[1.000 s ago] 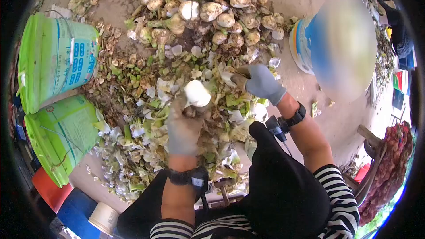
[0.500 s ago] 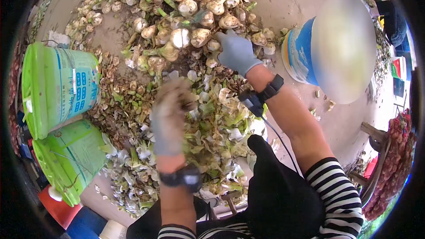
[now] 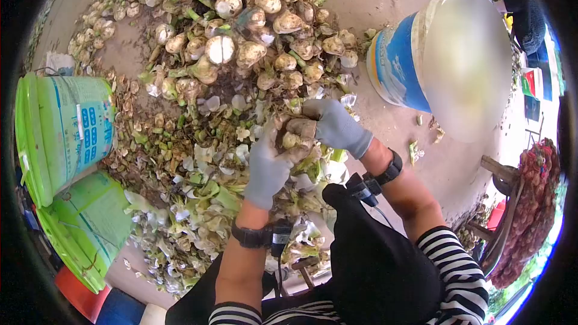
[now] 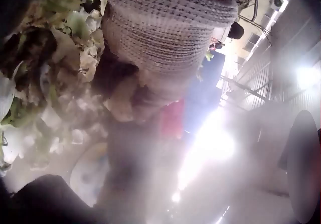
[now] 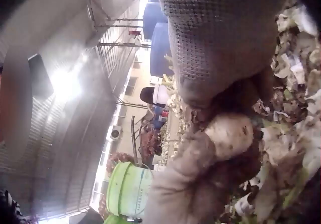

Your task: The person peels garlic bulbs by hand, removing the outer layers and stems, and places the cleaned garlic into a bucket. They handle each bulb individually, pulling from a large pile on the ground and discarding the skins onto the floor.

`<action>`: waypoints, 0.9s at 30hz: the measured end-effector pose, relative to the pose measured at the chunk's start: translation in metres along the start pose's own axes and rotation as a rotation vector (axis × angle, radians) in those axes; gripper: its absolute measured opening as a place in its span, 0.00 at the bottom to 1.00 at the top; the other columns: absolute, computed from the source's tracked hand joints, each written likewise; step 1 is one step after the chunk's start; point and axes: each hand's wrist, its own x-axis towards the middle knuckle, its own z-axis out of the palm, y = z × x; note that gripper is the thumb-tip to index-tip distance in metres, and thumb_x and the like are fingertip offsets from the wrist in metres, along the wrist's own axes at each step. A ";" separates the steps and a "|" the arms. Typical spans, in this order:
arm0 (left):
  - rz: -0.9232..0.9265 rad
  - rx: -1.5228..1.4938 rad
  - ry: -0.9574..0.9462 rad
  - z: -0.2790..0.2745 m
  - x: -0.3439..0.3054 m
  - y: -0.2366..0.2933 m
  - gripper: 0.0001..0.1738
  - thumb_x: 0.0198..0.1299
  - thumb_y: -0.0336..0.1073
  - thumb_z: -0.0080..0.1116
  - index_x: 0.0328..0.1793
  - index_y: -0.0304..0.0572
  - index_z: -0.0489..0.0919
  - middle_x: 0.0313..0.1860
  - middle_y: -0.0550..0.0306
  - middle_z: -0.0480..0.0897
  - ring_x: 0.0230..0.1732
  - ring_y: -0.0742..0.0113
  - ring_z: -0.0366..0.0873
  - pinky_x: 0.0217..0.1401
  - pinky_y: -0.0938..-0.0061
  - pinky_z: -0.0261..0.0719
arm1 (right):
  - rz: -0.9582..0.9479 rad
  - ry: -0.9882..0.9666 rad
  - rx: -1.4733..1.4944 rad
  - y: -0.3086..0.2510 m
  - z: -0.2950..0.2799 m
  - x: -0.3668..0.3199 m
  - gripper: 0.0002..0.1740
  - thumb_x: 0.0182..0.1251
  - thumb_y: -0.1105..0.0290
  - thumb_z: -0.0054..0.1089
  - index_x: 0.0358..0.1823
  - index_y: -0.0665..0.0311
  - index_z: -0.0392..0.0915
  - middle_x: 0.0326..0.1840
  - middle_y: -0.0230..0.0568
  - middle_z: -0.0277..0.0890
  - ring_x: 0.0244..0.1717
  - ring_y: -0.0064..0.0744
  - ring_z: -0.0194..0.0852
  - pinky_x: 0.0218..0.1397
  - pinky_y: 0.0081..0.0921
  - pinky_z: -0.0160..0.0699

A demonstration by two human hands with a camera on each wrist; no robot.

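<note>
Both hands wear grey knit gloves with dirty fingers and meet over a litter of husks in the head view. My left hand [image 3: 268, 165] curls round a garlic bulb [image 3: 291, 140] from the left. From the right, the fingers of my right hand [image 3: 340, 125] close on the same bulb. The right wrist view shows the bulb [image 5: 231, 133] as pale with brown specks, wedged between the two gloves. Peeled husks [image 3: 211, 198] lie under the hands. Just beyond them is a heap of unpeeled garlic bulbs [image 3: 250, 54]. Glare washes out much of the left wrist view.
Green-lidded buckets [image 3: 84, 120] lie tipped at the left. A blue and white bucket [image 3: 394, 63] stands at the right, partly covered by a blurred patch. Red net sacks [image 3: 530, 204] hang over a wooden frame [image 3: 503, 174] at the far right.
A white peeled bulb has left my left hand. My right hand reached into the heap and came back with a bulb, and both hands now hold it. The head view has shifted.
</note>
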 end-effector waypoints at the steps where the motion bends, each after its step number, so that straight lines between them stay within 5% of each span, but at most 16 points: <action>1: -0.003 -0.002 0.005 0.000 -0.001 0.000 0.30 0.47 0.25 0.66 0.58 0.33 0.71 0.49 0.55 0.79 0.51 0.67 0.76 0.56 0.72 0.74 | 0.005 -0.107 -0.001 -0.005 -0.005 0.002 0.18 0.59 0.60 0.62 0.39 0.70 0.78 0.32 0.54 0.79 0.30 0.35 0.77 0.37 0.29 0.75; 3: -0.021 -0.322 -0.027 -0.001 -0.005 0.001 0.31 0.45 0.22 0.66 0.59 0.33 0.71 0.49 0.56 0.79 0.52 0.66 0.76 0.58 0.71 0.74 | 0.019 -0.173 0.054 -0.007 -0.007 0.002 0.17 0.60 0.61 0.61 0.39 0.70 0.78 0.32 0.52 0.79 0.30 0.33 0.77 0.38 0.29 0.75; 9: -0.265 -0.644 -0.026 -0.011 -0.018 -0.003 0.27 0.42 0.19 0.64 0.53 0.32 0.73 0.49 0.52 0.80 0.52 0.62 0.77 0.58 0.71 0.75 | -0.037 -0.281 0.296 0.007 -0.010 -0.007 0.16 0.59 0.64 0.58 0.43 0.68 0.78 0.28 0.43 0.80 0.29 0.25 0.72 0.39 0.28 0.74; 11: -0.285 -0.747 -0.045 -0.013 -0.018 -0.005 0.29 0.41 0.18 0.64 0.54 0.34 0.73 0.49 0.51 0.79 0.51 0.60 0.77 0.57 0.71 0.75 | 0.107 -0.289 0.272 0.008 -0.010 -0.009 0.17 0.57 0.64 0.59 0.43 0.68 0.78 0.27 0.42 0.79 0.28 0.24 0.70 0.38 0.28 0.73; 13: -0.275 -0.519 0.021 -0.004 -0.018 -0.003 0.30 0.42 0.20 0.65 0.56 0.35 0.71 0.50 0.50 0.77 0.50 0.59 0.77 0.59 0.70 0.73 | 0.146 -0.264 0.207 0.012 -0.007 -0.008 0.16 0.56 0.64 0.60 0.42 0.69 0.78 0.26 0.42 0.79 0.28 0.24 0.70 0.37 0.27 0.73; 15: 0.164 0.262 0.126 0.008 -0.021 -0.004 0.29 0.45 0.25 0.64 0.57 0.33 0.70 0.51 0.50 0.76 0.49 0.59 0.76 0.61 0.68 0.70 | 0.225 -0.220 0.080 0.014 -0.001 -0.008 0.16 0.54 0.65 0.61 0.39 0.70 0.78 0.24 0.41 0.78 0.26 0.23 0.69 0.34 0.27 0.72; 16: 0.162 0.263 0.131 0.006 -0.021 -0.003 0.29 0.45 0.25 0.64 0.57 0.33 0.70 0.51 0.50 0.76 0.49 0.59 0.76 0.61 0.68 0.70 | 0.206 -0.194 0.169 0.010 0.003 -0.011 0.15 0.53 0.66 0.60 0.38 0.70 0.79 0.24 0.41 0.78 0.26 0.23 0.70 0.33 0.25 0.72; 19: -0.137 -0.470 -0.007 -0.005 -0.023 0.006 0.27 0.63 0.49 0.53 0.58 0.34 0.69 0.46 0.48 0.79 0.51 0.66 0.73 0.59 0.72 0.70 | 0.235 -0.261 0.320 0.008 -0.007 -0.015 0.15 0.52 0.67 0.61 0.38 0.69 0.79 0.24 0.42 0.78 0.27 0.24 0.73 0.32 0.26 0.72; 20: -0.294 -0.657 0.049 -0.011 -0.024 0.014 0.28 0.68 0.54 0.41 0.57 0.33 0.71 0.46 0.47 0.80 0.52 0.66 0.73 0.61 0.71 0.68 | 0.149 -0.298 0.294 0.019 -0.006 -0.019 0.14 0.50 0.67 0.60 0.35 0.70 0.80 0.25 0.47 0.77 0.29 0.27 0.75 0.34 0.28 0.73; 21: -0.287 -0.659 0.051 -0.015 -0.019 0.008 0.28 0.68 0.54 0.41 0.57 0.33 0.71 0.46 0.47 0.80 0.52 0.66 0.73 0.61 0.71 0.68 | 0.144 -0.301 0.289 0.023 -0.005 -0.021 0.14 0.50 0.67 0.60 0.35 0.70 0.80 0.25 0.47 0.77 0.29 0.27 0.75 0.34 0.28 0.73; 23: -0.128 -0.065 0.037 -0.023 -0.009 -0.011 0.30 0.70 0.55 0.36 0.60 0.33 0.70 0.49 0.48 0.79 0.54 0.67 0.74 0.61 0.71 0.69 | -0.167 -0.123 0.021 0.025 -0.002 -0.027 0.14 0.48 0.67 0.61 0.32 0.70 0.79 0.27 0.46 0.77 0.32 0.34 0.75 0.36 0.32 0.72; 25: -0.180 -0.069 0.102 -0.022 -0.008 -0.002 0.25 0.69 0.49 0.44 0.61 0.36 0.71 0.50 0.50 0.79 0.54 0.66 0.74 0.62 0.70 0.68 | -0.130 -0.230 0.118 0.028 -0.004 -0.027 0.13 0.49 0.66 0.60 0.31 0.70 0.78 0.30 0.48 0.75 0.33 0.43 0.73 0.38 0.37 0.70; 27: -0.035 -0.208 0.126 -0.015 -0.009 0.012 0.23 0.63 0.43 0.56 0.60 0.37 0.72 0.50 0.52 0.78 0.53 0.65 0.74 0.59 0.71 0.70 | 0.201 -0.248 0.276 0.027 0.000 -0.025 0.12 0.52 0.66 0.57 0.31 0.69 0.77 0.31 0.48 0.74 0.34 0.43 0.73 0.39 0.36 0.71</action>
